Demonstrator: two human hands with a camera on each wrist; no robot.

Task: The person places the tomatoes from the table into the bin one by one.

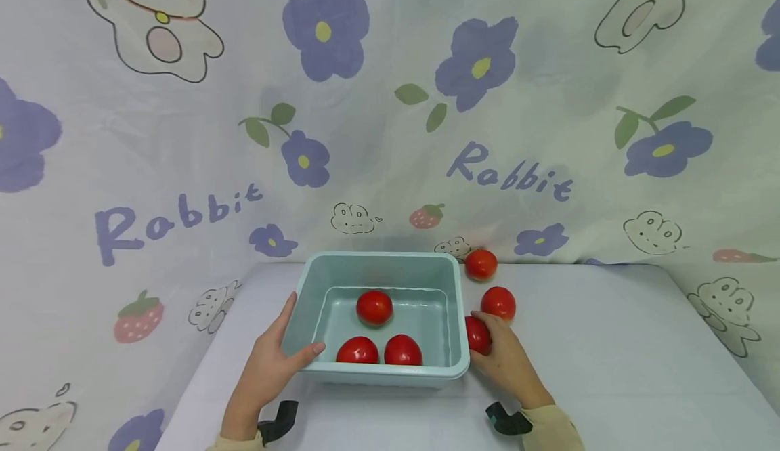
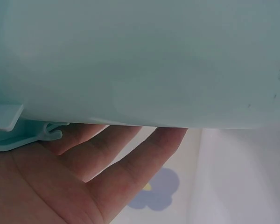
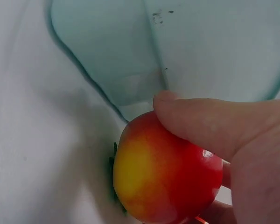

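Observation:
A pale blue-green plastic basin point(image 1: 390, 372) stands before me with three red tomatoes inside: one tomato point(image 1: 374, 307) towards the back, a second tomato point(image 1: 357, 351) and a third tomato point(image 1: 403, 351) by the front wall. My left hand point(image 1: 273, 359) holds the basin's left front corner, thumb over the rim, its fingers point(image 2: 130, 172) against the outer wall. Just outside the right wall, my right hand point(image 1: 507, 358) grips another tomato point(image 1: 478, 336). The right wrist view shows that tomato point(image 3: 163, 172) between thumb and fingers, its yellow patch and green calyx facing the white cloth.
Beyond the right hand, one loose tomato point(image 1: 498, 303) lies close to the held one. Another tomato point(image 1: 481, 265) sits further back, near the basin's rear right corner. A white cloth point(image 1: 609, 342) covers the table, with a rabbit-and-flower printed curtain point(image 1: 378, 112) behind it.

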